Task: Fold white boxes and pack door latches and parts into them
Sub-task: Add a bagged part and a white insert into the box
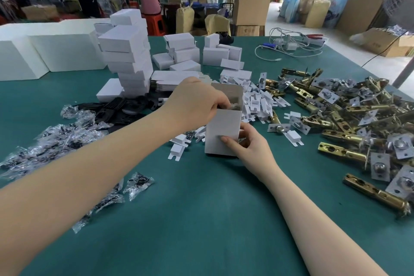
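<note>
Right hand (248, 143) gripped the upright white box (223, 132) at its lower side, mid-bench (201, 219). Left hand (197, 103), fingers curled into the open top, apparently pinched a bagged part. Brass latches (349, 114) lay heaped right; folded boxes (127, 60) stacked far left.

An upright open-topped white cardboard box (221, 132) stood at the centre of the green felt-covered table (201, 219). The right hand (248, 143) gripped its lower side, thumb across the front panel. The left hand (197, 102) reached into its open top, fingers curled inside. Brass-coloured metal door latches (349, 119) lay heaped at three o'clock, clear plastic screw packets (51, 139) at nine o'clock, and a leaning stack of closed white boxes (128, 60) at eleven o'clock.
</note>
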Demonstrator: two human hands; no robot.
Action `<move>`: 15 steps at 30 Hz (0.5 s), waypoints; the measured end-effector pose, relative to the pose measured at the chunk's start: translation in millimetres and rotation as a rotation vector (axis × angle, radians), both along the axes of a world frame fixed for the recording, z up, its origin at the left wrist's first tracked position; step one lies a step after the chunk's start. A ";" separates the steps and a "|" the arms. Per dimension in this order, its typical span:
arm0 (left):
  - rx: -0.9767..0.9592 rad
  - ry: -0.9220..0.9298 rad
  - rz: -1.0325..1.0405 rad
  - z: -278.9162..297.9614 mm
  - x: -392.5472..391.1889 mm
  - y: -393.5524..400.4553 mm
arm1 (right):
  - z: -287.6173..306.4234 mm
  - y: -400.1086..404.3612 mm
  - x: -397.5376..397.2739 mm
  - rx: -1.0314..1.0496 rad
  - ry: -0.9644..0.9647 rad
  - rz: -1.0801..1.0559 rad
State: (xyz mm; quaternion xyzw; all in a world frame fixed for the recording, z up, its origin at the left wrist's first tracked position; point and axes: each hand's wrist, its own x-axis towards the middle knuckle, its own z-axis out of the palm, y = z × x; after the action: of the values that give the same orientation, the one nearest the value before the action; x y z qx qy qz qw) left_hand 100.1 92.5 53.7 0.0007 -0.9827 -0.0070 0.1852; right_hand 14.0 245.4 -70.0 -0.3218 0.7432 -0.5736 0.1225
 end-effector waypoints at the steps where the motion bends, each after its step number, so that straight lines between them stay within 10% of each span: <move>1: -0.020 -0.028 0.000 1.1 -0.6 0.2 | -0.2 0.1 -0.1 0.003 0.001 0.001; 15: 0.014 -0.224 -0.014 15.0 -14.8 -2.0 | -0.1 1.5 0.3 0.007 -0.008 -0.002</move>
State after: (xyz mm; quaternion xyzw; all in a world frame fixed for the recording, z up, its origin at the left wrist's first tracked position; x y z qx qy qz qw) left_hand 85.3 90.6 68.7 -0.0041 -0.9971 -0.0152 0.0741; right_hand 14.3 246.9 -70.1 -0.3183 0.7451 -0.5723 0.1263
